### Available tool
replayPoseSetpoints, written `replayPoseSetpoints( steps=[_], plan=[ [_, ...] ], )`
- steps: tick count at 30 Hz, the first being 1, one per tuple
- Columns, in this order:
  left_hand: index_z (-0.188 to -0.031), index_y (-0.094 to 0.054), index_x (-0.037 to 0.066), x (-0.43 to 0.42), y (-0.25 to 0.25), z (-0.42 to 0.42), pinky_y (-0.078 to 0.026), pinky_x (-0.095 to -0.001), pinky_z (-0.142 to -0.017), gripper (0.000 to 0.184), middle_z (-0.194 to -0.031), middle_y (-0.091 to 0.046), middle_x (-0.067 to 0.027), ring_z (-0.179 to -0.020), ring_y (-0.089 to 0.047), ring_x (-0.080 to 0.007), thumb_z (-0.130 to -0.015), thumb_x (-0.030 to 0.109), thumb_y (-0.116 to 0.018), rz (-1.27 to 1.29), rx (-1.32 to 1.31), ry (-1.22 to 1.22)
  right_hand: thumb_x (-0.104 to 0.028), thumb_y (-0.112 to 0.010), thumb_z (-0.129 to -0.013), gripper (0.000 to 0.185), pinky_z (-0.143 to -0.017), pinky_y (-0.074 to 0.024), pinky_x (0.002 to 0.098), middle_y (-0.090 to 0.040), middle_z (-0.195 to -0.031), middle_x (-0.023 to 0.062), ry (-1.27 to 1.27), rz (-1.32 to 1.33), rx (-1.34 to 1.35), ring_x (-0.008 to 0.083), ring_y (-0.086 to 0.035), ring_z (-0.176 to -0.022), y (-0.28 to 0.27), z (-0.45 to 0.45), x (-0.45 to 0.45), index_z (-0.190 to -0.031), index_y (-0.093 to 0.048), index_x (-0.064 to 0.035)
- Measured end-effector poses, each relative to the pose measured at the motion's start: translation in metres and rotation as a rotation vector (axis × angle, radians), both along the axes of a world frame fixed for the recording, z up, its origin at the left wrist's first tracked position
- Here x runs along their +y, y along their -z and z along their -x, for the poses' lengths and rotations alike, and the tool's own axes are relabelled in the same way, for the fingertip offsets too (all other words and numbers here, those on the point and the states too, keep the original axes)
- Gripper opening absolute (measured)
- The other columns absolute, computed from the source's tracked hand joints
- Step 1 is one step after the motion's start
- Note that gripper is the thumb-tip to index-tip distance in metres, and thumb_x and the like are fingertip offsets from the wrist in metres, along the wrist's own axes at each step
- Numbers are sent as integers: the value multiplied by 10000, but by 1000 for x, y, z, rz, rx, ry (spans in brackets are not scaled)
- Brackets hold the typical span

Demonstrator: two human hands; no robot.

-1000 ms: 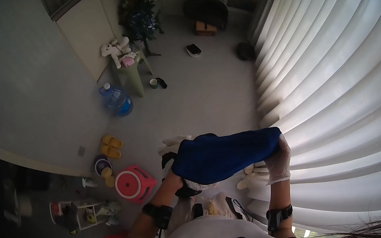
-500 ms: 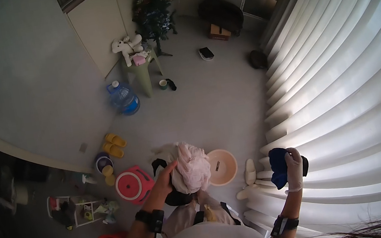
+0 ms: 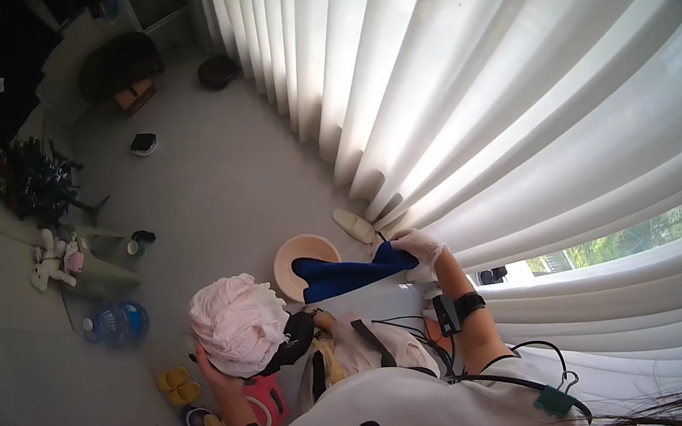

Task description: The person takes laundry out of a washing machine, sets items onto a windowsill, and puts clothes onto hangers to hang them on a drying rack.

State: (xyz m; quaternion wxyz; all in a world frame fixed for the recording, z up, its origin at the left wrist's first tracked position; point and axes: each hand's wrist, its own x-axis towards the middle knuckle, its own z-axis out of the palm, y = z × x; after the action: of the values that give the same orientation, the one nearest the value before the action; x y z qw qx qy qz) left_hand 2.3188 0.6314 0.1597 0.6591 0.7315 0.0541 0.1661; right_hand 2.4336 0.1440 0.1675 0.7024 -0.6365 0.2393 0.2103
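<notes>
My left hand (image 3: pixel 223 381) grips a large bundle of crumpled pale pink cloth (image 3: pixel 238 323) from below, its fingers mostly hidden. Black cloth (image 3: pixel 290 344) hangs out from under that bundle. My right hand (image 3: pixel 420 249), in a thin whitish glove, is closed on one end of a dark blue cloth (image 3: pixel 355 275). The blue cloth stretches leftward, and its far end overlaps the peach-coloured basin (image 3: pixel 283 267) in view. Whether it touches the basin I cannot tell.
Long white curtains (image 3: pixel 449 107) fill the right side. A pale slipper (image 3: pixel 354 225) lies beside the basin, near a pink stool (image 3: pixel 268 401). Yellow slippers (image 3: pixel 178 387) and a blue water bottle (image 3: pixel 118 324) are at left, beyond them a green stool (image 3: pixel 114 271).
The view has turned right. The blue cloth, bunched in my right hand before, is now stretched out toward the basin. My left hand still holds the pink bundle.
</notes>
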Motion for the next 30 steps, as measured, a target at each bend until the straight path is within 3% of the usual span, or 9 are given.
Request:
replayPoseSetpoints(
  steps=[1, 3, 11, 15, 18, 20, 24, 27, 30],
  plan=[
    [-1370, -364, 97, 0, -20, -8, -363, -479, -1025, 677, -1396, -377, -139, -1241, -425, -325, -842, 484, -539, 4, 4, 74, -80, -616, -815, 160, -647, -478, 243, -626, -791, 31, -22, 133, 49, 111, -588, -706, 8, 24, -13, -956, -642, -8],
    [-1394, -344, 131, -6, -57, -27, -336, -470, -1049, 673, -1442, -324, -111, -1315, -333, -309, -869, 546, -416, 1050, 427, 135, -83, -606, -820, 181, -653, -499, 263, -641, -804, 56, 23, 262, 120, 134, -612, -709, 26, 78, -40, -981, -647, -9],
    [-1408, -326, 143, -15, -91, -37, -303, -492, -1063, 712, -1450, -312, -106, -1324, -314, -324, -837, 549, -454, 987, 587, 229, -168, -548, -805, 353, -738, -479, 388, -668, -873, 190, 937, 857, 137, 318, -644, -862, 28, 226, -171, -1147, -578, -88],
    [-1384, -341, 90, -20, -101, -36, -326, -466, -1056, 691, -1432, -329, -134, -1316, -327, -318, -874, 553, -388, 853, 499, 315, -212, -489, -816, 267, -742, -488, 463, -642, -900, 232, 552, 1329, -82, 417, -611, -870, -75, 154, -147, -959, -659, -63],
    [-1381, -342, 78, -33, -117, -37, -322, -457, -1061, 697, -1432, -328, -141, -1319, -322, -315, -877, 559, -378, 891, 503, 369, -183, -498, -783, 259, -721, -495, 451, -642, -885, 236, 384, 1262, -220, 400, -625, -822, -31, 65, -135, -917, -658, -30],
    [-1383, -347, 85, -32, -117, -32, -320, -457, -1062, 695, -1433, -333, -125, -1316, -330, -313, -874, 556, -386, 858, 459, 435, -122, -554, -719, 237, -713, -490, 438, -633, -882, 237, 216, 1233, -404, 409, -608, -816, -92, 34, -60, -920, -632, -24],
    [-1391, -346, 107, -25, -118, -24, -319, -458, -1063, 701, -1439, -329, -110, -1320, -326, -312, -864, 566, -404, 349, 299, 411, -89, -494, -763, 621, -782, -452, 439, -622, -949, 245, 194, 821, -407, 401, -589, -904, -158, 10, 48, -1360, -387, -222],
    [-1397, -341, 130, -27, -132, -27, -318, -461, -1062, 718, -1443, -326, -102, -1323, -320, -314, -851, 589, -419, 831, 513, 429, -88, -443, -805, 704, -816, -437, 435, -622, -979, 243, 126, 729, -478, 389, -591, -931, -163, 0, 79, -1442, -229, -295],
    [-1399, -342, 141, -35, -130, -20, -316, -465, -1063, 727, -1445, -326, -96, -1323, -316, -321, -844, 604, -426, 850, 454, 425, -102, -464, -803, 527, -846, -443, 414, -625, -1006, 236, 123, 649, -569, 379, -596, -944, -137, -4, 71, -1322, -457, -198]
  ],
)
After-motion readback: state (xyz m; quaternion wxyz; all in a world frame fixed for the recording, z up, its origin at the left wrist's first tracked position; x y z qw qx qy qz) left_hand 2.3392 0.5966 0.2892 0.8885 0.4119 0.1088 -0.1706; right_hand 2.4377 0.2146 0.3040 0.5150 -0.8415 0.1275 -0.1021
